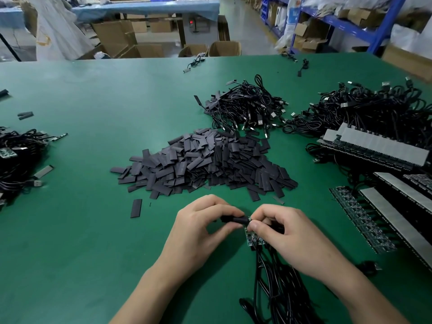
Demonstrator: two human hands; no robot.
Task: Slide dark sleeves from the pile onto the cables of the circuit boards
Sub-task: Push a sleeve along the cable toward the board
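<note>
The left hand (201, 225) pinches a dark sleeve (233, 218), the right hand (287, 232) seems to pinch the board (251, 237): line them up, push slowly.

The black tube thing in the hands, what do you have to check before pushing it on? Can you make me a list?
1. Left hand grips the short black plastic sleeve: ok.
2. Right hand pinches the small green circuit board: ok.
3. Sleeve end meets the board's top end: ok.
4. Sleeve mouth open wide enough: cannot tell, fingers hide it.
5. Thin black cables below the board untangled: cannot tell.
6. Pile of dark flat sleeves lies just beyond the hands for the next one: ok.
</note>
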